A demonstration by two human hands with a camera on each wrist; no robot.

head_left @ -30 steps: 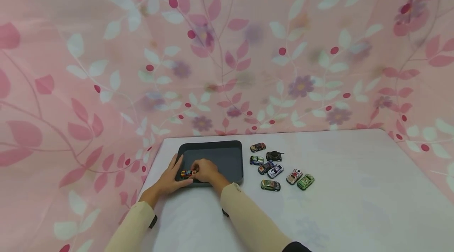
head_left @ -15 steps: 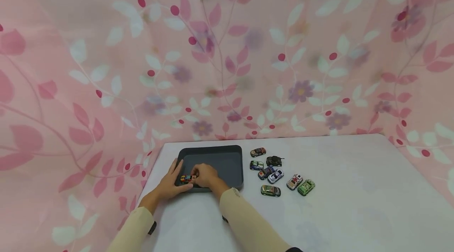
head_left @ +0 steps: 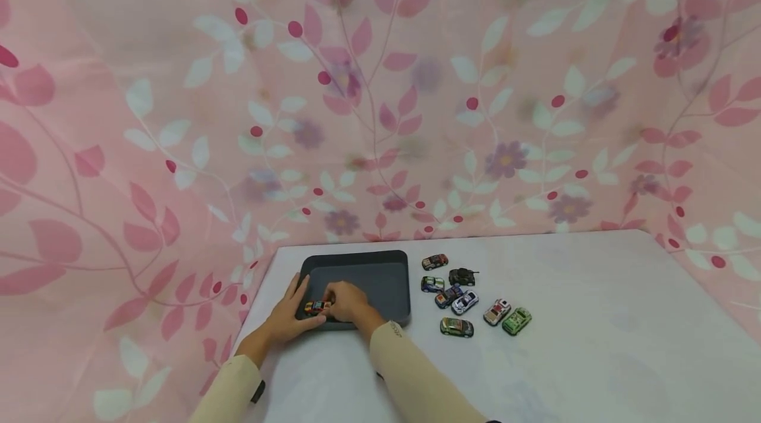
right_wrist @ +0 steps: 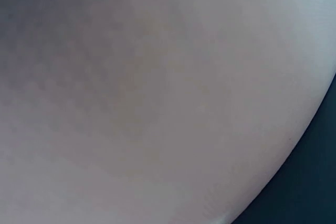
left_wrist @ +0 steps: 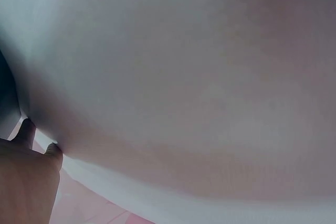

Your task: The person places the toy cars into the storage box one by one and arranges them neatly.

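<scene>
In the head view a dark grey tray [head_left: 380, 271] lies at the left of the white table. A small orange, red and black toy car [head_left: 317, 307] sits in its front left corner. My right hand [head_left: 349, 303] reaches into the tray and pinches the car's right end with curled fingers. My left hand [head_left: 288, 320] rests at the tray's left front corner, fingers straight along the left rim and thumb stretched towards the car. Part of the left hand [left_wrist: 26, 179] also shows at the edge of the left wrist view. The right wrist view shows only blurred white cloth and a dark edge.
Right of the tray stand several toy cars, among them a green one [head_left: 516, 321], a white one [head_left: 465, 303] and a dark green one [head_left: 456, 327]. A black toy tank [head_left: 462, 277] is behind them. A pink floral curtain [head_left: 452, 112] hangs behind the table.
The whole scene sits slightly lower in the head view. Both hands and the orange car keep nearly the same place at the tray's corner.
</scene>
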